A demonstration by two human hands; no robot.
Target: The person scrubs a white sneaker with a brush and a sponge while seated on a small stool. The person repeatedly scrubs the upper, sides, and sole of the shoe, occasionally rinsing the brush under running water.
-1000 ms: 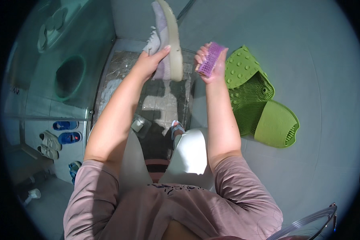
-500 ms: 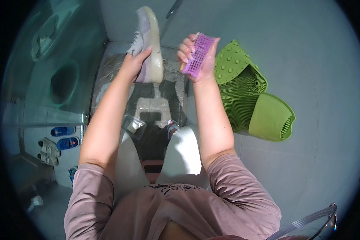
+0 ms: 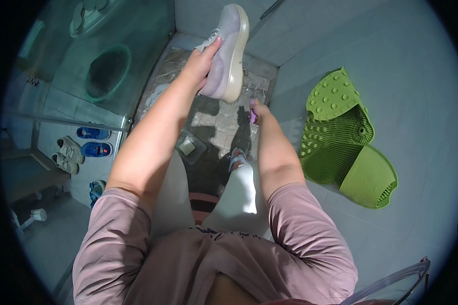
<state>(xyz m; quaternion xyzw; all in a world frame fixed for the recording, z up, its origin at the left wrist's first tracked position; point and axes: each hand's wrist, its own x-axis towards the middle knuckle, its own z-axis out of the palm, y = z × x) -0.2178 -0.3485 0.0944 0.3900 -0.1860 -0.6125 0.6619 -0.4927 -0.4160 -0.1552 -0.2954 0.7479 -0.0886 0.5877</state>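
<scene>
My left hand (image 3: 202, 65) grips a lavender sneaker (image 3: 228, 61) with a thick cream sole, fingers inside or behind its opening and thumb on the upper. The shoe is held up at the top of the view, toe upward, its wet-looking sole facing right. Lower and to the right of it, my right hand (image 3: 261, 111) is closed around a purple scrubbing brush (image 3: 253, 115). Only a narrow edge of the brush shows, and most of those fingers are hidden. Between my legs and the left forearm, a pale bar of soap (image 3: 187, 147) lies in a clear plastic tray (image 3: 196, 155).
A green ribbed, knobbed rubber scrubber (image 3: 336, 152) is on the grey wall at right. Wet stone-look tiles (image 3: 224, 124) cover the floor ahead. Beyond a glass panel at left are blue shoes (image 3: 96, 149), pale sneakers (image 3: 68, 155) and a round green basin (image 3: 108, 72).
My right hand has lowered with the brush, its bristle face now turned out of sight. The view has shifted, and the sneaker stays in my left hand, tilted more to the right.
</scene>
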